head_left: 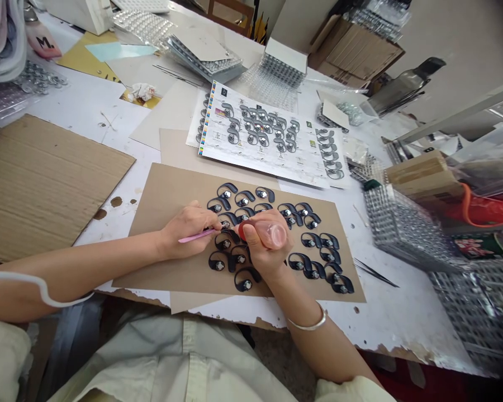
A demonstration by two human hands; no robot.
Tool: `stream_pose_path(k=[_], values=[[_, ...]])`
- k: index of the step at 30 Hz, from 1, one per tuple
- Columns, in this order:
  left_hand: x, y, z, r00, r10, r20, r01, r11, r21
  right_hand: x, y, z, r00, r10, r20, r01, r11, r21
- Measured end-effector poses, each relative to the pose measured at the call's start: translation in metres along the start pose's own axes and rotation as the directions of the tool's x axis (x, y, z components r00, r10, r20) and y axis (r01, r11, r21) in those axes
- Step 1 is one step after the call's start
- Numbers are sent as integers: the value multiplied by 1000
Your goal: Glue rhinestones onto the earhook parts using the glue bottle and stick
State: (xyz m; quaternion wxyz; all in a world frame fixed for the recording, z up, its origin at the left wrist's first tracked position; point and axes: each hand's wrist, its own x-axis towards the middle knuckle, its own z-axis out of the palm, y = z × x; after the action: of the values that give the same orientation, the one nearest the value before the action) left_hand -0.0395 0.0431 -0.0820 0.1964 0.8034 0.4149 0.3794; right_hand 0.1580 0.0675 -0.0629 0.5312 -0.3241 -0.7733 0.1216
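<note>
My left hand (189, 226) is closed around pink tweezers (195, 236), whose tip points right at a black ear-hook piece (227, 219) with a shiny round stone. My right hand (265, 254) grips a small translucent squeeze bottle (273, 234) with a red end. The bottle tilts left and down, its red end close to the tweezers' tip. Whether the tip touches the piece I cannot tell. Several more black ear-hook pieces (332, 255) with shiny stones lie around both hands on a brown cardboard sheet (159, 192). My right hand hides some of them.
Behind the cardboard lies a printed sheet (243, 151) bearing grey ear-hook pieces. Dark tweezers (377, 273) rest at the right. Stacked clear blister trays (402, 234) stand farther right. A corrugated cardboard piece (46, 178) covers the left side. A pink eraser-like block (44, 42) sits far left.
</note>
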Motion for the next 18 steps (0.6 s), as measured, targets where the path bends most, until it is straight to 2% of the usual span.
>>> stream_pose_path(k=[18], values=[[1, -1, 0, 999, -35, -16, 34, 999, -35, -1, -2, 2, 999, 45, -5, -45, 998, 33]])
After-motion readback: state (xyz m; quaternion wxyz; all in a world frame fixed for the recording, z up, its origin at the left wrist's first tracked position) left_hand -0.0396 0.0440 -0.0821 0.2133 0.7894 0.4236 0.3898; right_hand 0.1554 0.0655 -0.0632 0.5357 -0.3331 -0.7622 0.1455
